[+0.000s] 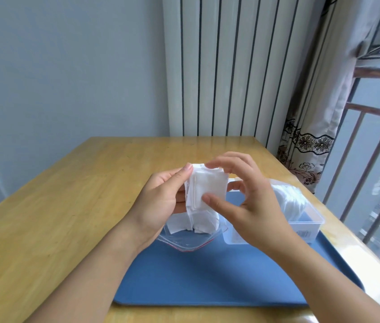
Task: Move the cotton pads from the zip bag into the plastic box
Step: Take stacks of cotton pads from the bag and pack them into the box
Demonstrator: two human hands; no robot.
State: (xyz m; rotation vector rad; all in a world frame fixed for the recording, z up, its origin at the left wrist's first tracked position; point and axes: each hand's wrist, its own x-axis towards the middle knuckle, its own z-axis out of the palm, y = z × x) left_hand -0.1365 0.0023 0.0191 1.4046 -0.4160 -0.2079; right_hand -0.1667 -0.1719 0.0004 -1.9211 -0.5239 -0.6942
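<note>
A stack of white square cotton pads is held upright above the blue tray. My left hand grips the stack from the left side. My right hand pinches it from the right, thumb on its front and fingers over its top. Below the stack, more pads stick out of the clear zip bag, which lies on the tray with its red zip line toward me. The clear plastic box sits to the right, partly behind my right hand, with white pads inside.
The blue tray lies on a wooden table. A white radiator stands behind the table. A curtain and a window with railings are at the right, close to the table's right edge.
</note>
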